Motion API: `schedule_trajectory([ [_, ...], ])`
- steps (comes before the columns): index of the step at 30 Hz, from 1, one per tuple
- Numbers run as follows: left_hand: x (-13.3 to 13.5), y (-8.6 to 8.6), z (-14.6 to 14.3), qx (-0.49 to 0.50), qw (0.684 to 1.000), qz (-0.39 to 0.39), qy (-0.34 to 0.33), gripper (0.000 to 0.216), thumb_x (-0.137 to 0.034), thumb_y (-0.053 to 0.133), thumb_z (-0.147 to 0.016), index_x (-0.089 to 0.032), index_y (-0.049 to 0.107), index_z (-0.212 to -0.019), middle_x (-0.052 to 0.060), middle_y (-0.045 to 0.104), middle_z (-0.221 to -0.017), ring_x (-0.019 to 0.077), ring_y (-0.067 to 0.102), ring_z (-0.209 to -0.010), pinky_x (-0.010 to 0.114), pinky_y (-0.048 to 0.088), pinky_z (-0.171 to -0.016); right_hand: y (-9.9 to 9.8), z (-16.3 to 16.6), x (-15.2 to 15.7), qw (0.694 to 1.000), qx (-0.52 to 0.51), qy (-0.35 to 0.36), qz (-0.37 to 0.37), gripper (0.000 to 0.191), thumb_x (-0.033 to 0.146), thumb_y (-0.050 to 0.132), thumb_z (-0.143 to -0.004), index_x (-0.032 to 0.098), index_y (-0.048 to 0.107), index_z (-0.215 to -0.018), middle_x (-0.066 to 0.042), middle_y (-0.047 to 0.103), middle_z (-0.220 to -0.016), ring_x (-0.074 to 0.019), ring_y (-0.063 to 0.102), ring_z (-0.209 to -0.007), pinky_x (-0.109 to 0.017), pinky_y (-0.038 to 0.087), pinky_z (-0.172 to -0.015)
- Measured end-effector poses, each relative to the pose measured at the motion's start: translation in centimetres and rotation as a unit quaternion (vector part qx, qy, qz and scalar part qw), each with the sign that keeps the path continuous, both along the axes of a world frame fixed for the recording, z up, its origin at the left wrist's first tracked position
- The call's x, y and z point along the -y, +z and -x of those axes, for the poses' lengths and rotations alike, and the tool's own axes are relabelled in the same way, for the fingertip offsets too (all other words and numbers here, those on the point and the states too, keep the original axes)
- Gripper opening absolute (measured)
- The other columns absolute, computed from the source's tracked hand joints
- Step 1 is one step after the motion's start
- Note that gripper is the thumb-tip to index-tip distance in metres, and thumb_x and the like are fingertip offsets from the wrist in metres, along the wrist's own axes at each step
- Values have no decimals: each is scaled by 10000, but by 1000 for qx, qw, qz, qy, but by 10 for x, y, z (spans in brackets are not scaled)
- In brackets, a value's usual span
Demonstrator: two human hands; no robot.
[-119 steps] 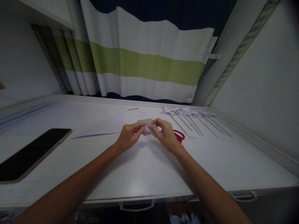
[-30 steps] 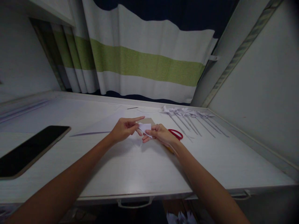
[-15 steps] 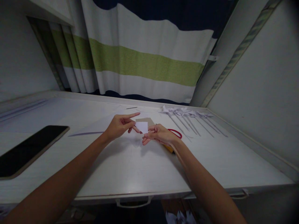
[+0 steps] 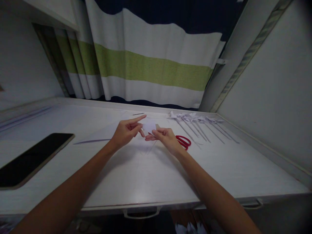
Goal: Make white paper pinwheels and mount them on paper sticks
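Both my hands meet over the middle of a white desk, a little above its top. Between them is a small folded white paper piece. My left hand pinches its left edge with thumb and middle fingers, and the index finger points straight out. My right hand grips the paper's lower right side with fingers closed. Red-handled scissors lie just right of my right hand. A brown card is partly hidden behind the paper.
A dark phone lies at the left of the desk. A large white paper sheet lies behind my left hand. Several paper pinwheels on thin sticks lie at the back right. A striped curtain hangs behind.
Four seconds ago both hands pressed the paper low near the desk. Since then they raised it slightly, my left index finger stretched out, and the paper turned between my fingers.
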State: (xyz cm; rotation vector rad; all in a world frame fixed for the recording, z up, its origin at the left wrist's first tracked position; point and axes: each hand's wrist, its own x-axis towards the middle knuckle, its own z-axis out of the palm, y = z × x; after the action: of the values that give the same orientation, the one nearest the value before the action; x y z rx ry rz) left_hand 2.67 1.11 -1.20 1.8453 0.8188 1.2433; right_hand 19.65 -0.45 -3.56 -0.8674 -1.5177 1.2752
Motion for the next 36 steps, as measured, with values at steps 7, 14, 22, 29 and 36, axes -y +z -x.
schedule_trajectory([
  [7, -6, -4, 6, -176, 970, -148, 72, 251, -247, 530, -725, -140, 645, -921, 66, 673, -796, 141, 580, -687, 255, 433, -683, -3, -4, -1, 982, 167, -38, -78, 328, 403, 486, -756, 111, 618, -688, -72, 658, -626, -154, 614, -574, -260, 455, -587],
  [14, -4, -10, -1, -227, 962, -139, -56, 216, -285, 501, -757, -129, 624, -672, -10, 565, -551, 82, 471, -522, 189, 349, -522, 0, 5, 14, 943, 295, 0, -153, 346, 304, 379, -822, 128, 591, -613, -36, 612, -554, -99, 556, -492, -207, 409, -523],
  [22, -5, -11, -2, -118, 990, 2, -81, 271, -317, 492, -737, -101, 569, -592, -10, 519, -504, 74, 447, -466, 179, 324, -440, 6, 10, 18, 950, 272, -20, -149, 370, 268, 360, -831, 143, 471, -501, 20, 488, -433, -43, 407, -386, -175, 326, -444],
  [29, -16, -14, 1, -81, 996, 4, -38, 298, -338, 486, -719, -116, 501, -520, -36, 459, -433, 66, 412, -405, 176, 284, -391, 7, -1, 10, 955, 273, 16, -114, 325, 238, 372, -817, 133, 467, -524, 36, 464, -413, -33, 374, -367, -160, 302, -423],
  [36, -26, -7, 7, -39, 998, -4, 42, 302, -347, 354, -809, -117, 509, -688, 64, 625, -655, 129, 578, -559, 202, 397, -469, 3, 6, 9, 927, 337, -15, -162, 278, 195, 402, -787, 132, 489, -531, 21, 493, -443, -45, 411, -406, -171, 300, -457],
])
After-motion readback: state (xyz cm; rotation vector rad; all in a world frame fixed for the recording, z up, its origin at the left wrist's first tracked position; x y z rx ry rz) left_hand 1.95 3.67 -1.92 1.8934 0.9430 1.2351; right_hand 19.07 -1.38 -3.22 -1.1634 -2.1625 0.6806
